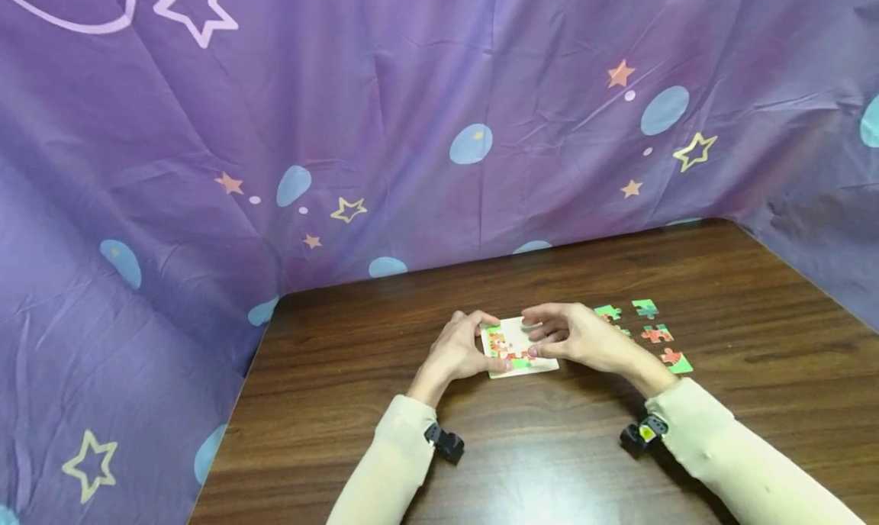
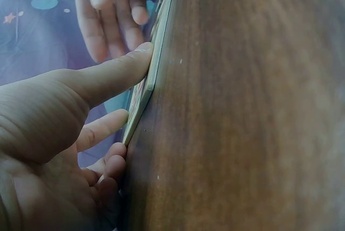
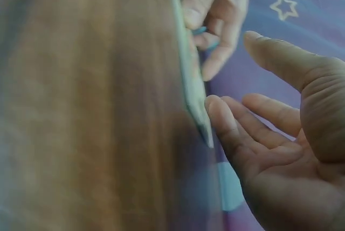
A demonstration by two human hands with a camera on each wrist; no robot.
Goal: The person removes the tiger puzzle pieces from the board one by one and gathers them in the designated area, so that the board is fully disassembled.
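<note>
A small square jigsaw board (image 1: 542,367) with a pale rim lies flat on the table. Fitted pieces (image 1: 497,339), orange and green, fill its left and front parts; the rest of its bed shows white. My left hand (image 1: 455,349) holds the board at its left side, thumb (image 2: 124,72) on the front rim and index finger near the back corner. Over the board's right part hovers my right hand (image 1: 584,338), its thumb and fingers apart with nothing between them. In the right wrist view, one fingertip (image 3: 215,107) is close to the board's edge; contact is unclear.
Several loose jigsaw pieces lie right of the board, among them a green-blue one (image 1: 645,308), a red one (image 1: 657,333) and an orange-green one (image 1: 676,360). My right hand partly hides others (image 1: 608,312). A purple curtain (image 1: 412,128) hangs behind the wooden table (image 1: 343,372).
</note>
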